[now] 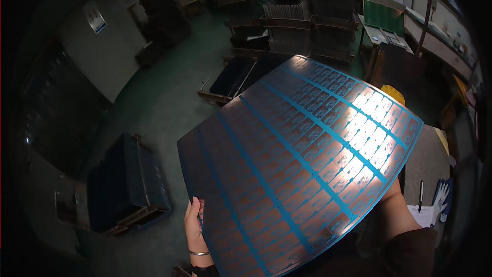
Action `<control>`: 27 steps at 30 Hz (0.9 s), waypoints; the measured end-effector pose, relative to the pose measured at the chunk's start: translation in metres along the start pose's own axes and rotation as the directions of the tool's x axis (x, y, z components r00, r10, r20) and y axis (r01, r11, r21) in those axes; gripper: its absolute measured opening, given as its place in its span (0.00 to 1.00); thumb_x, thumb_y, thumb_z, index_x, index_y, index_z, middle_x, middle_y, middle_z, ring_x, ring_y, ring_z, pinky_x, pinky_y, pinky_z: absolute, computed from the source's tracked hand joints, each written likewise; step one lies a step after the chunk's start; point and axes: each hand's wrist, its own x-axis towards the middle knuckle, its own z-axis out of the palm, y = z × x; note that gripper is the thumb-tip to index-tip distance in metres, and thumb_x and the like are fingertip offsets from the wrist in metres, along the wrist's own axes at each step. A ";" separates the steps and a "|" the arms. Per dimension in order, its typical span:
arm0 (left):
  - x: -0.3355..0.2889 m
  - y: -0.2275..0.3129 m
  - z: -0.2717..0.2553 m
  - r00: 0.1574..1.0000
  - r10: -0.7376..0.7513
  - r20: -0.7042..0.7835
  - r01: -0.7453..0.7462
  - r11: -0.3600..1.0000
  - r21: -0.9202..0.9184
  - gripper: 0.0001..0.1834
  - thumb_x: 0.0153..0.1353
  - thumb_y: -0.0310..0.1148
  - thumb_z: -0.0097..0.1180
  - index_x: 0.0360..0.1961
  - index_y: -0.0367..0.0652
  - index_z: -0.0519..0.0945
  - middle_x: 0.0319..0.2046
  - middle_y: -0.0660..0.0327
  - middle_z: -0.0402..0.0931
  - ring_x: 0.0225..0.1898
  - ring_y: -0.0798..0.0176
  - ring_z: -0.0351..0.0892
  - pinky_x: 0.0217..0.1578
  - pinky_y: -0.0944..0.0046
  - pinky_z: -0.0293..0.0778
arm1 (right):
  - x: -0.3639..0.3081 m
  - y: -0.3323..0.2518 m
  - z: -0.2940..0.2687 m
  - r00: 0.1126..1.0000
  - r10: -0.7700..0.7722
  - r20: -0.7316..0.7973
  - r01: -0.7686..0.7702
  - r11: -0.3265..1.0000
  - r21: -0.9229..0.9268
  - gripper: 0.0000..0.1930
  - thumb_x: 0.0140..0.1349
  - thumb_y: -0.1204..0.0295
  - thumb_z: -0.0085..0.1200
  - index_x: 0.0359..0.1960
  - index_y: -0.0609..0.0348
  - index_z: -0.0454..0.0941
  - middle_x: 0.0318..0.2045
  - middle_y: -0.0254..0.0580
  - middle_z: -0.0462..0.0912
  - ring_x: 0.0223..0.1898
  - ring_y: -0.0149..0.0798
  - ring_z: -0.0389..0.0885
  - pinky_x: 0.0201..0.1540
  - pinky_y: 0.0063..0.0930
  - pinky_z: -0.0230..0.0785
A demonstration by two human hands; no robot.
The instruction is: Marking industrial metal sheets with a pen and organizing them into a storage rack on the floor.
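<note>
A large copper-coloured circuit board panel (271, 174), crossed by bright blue strips and rows of repeated patterns, is held up tilted before me. Strong light glares off its right part. My left hand (194, 219) grips the panel's lower left edge, thumb along the rim and fingers curled partly behind it; a bangle circles that wrist. From the lower right my right forearm (397, 210) reaches behind the panel's right edge. The board hides my right hand and its fingers. Just past the upper right edge shows a yellow object (393, 93), mostly covered, its kind unclear.
At right, a grey worktop (428, 159) bears a pen (421, 195), a paper sheet (421, 216) and a pale glove (441, 200). A dark blue stack on a trolley (123, 190) stands left. Shelves (287, 23) with upright panels and a low rack (230, 79) lie ahead.
</note>
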 end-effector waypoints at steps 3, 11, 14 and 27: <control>0.026 -0.016 0.015 0.960 -0.037 0.277 0.113 0.958 -0.262 0.16 0.65 0.45 0.49 0.24 0.49 0.73 0.18 0.71 0.66 0.19 0.85 0.64 0.18 0.80 0.65 | -0.017 -0.010 0.033 0.994 0.069 -0.086 -0.060 0.993 0.099 0.21 0.68 0.57 0.40 0.53 0.59 0.67 0.50 0.42 0.73 0.46 0.36 0.75 0.51 0.33 0.69; 0.020 -0.032 0.143 0.940 0.078 0.332 0.171 0.734 -0.658 0.04 0.63 0.33 0.53 0.33 0.45 0.75 0.32 0.69 0.76 0.37 0.73 0.74 0.47 0.68 0.71 | 0.047 0.010 0.114 0.852 0.079 -0.517 -0.285 0.899 -0.332 0.25 0.65 0.58 0.44 0.56 0.65 0.64 0.48 0.46 0.74 0.46 0.36 0.76 0.48 0.32 0.69; 0.020 -0.036 0.172 0.864 0.064 0.499 0.293 0.742 -0.603 0.06 0.63 0.35 0.52 0.37 0.47 0.74 0.31 0.70 0.75 0.39 0.71 0.74 0.46 0.64 0.73 | 0.063 -0.028 0.093 0.925 -0.085 -0.370 -0.158 0.800 -0.579 0.16 0.61 0.67 0.50 0.45 0.66 0.74 0.39 0.39 0.78 0.39 0.29 0.76 0.45 0.23 0.67; 0.069 -0.149 0.182 0.664 -0.241 0.707 0.049 0.958 0.281 0.14 0.66 0.35 0.46 0.48 0.39 0.75 0.42 0.56 0.78 0.38 0.68 0.78 0.38 0.71 0.75 | 0.046 -0.154 0.127 0.765 -0.640 -0.070 -0.112 -0.025 -0.993 0.15 0.63 0.70 0.46 0.48 0.65 0.73 0.43 0.45 0.77 0.43 0.35 0.78 0.47 0.28 0.71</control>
